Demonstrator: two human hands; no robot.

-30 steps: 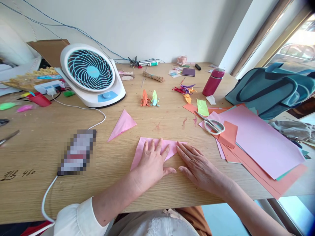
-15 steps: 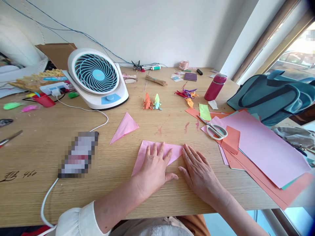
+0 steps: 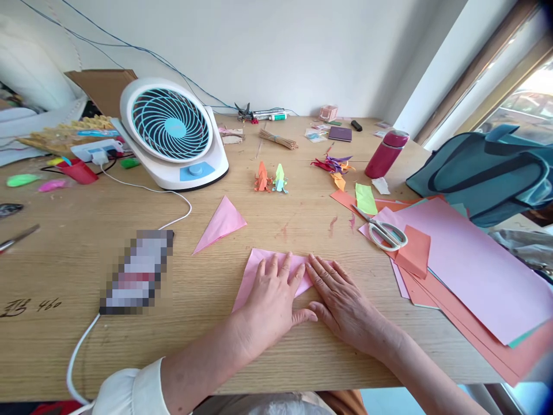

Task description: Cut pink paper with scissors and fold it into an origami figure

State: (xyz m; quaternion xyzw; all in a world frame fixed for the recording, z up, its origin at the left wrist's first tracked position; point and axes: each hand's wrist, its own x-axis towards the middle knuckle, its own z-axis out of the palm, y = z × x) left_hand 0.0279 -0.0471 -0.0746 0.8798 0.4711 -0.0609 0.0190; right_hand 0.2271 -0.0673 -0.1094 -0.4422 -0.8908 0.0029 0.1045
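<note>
A folded pink paper [image 3: 253, 271] lies on the wooden table [image 3: 276, 357] in front of me. My left hand [image 3: 270, 300] rests flat on it with fingers spread. My right hand [image 3: 341, 300] lies flat beside it, its fingertips pressing the paper's right end. Neither hand holds anything. A pink paper triangle [image 3: 222, 222] lies a little further back to the left.
A white and blue fan [image 3: 173, 135] stands at the back left, its cable running to a phone [image 3: 136, 271]. Scissors [image 3: 384, 230] lie on a stack of coloured sheets [image 3: 470, 271] at the right. Two small origami figures [image 3: 271, 177], a red bottle [image 3: 385, 153] and a teal bag [image 3: 488, 167] stand behind.
My right hand has slid left along the paper's edge, closer to my left hand. The left hand has stayed flat on the paper.
</note>
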